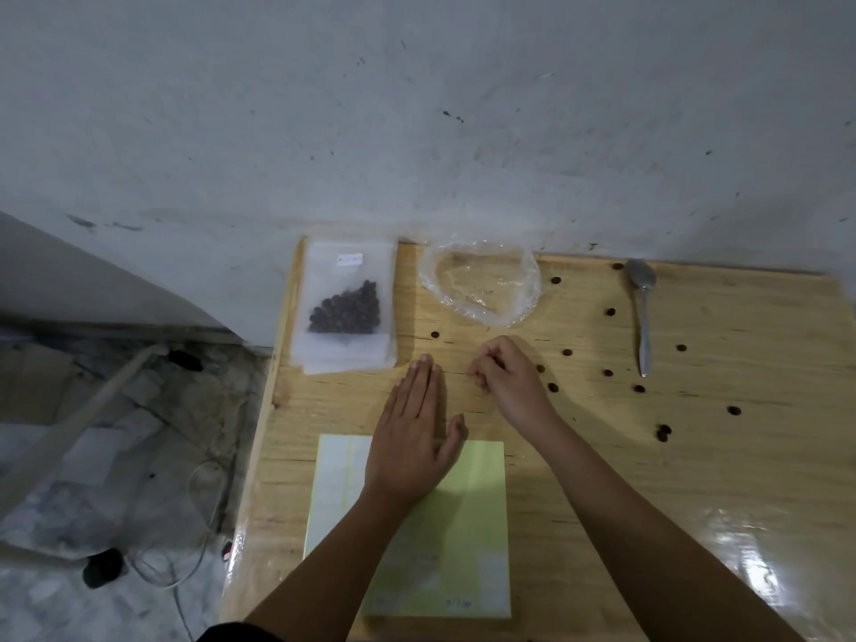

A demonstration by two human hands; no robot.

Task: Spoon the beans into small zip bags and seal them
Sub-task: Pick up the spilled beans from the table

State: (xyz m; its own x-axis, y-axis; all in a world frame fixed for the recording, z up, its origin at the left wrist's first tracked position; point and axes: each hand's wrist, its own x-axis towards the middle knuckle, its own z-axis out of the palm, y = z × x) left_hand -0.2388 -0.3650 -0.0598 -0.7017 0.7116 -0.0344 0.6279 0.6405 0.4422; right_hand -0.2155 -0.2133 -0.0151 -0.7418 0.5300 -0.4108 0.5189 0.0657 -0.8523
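Note:
A small zip bag with dark beans in it lies on a stack of empty bags at the table's far left. An empty crumpled clear plastic bag lies beside it. A metal spoon rests far right, bowl toward the wall. Several loose beans are scattered over the wood. My left hand lies flat, palm down, fingers together, holding nothing. My right hand is curled with fingertips pinched at the table surface; I cannot see whether a bean is in the pinch.
A pale green sheet of paper lies at the near edge under my left forearm. The wooden table stands against a grey wall. To the left, the floor holds cloth, a cable and clutter.

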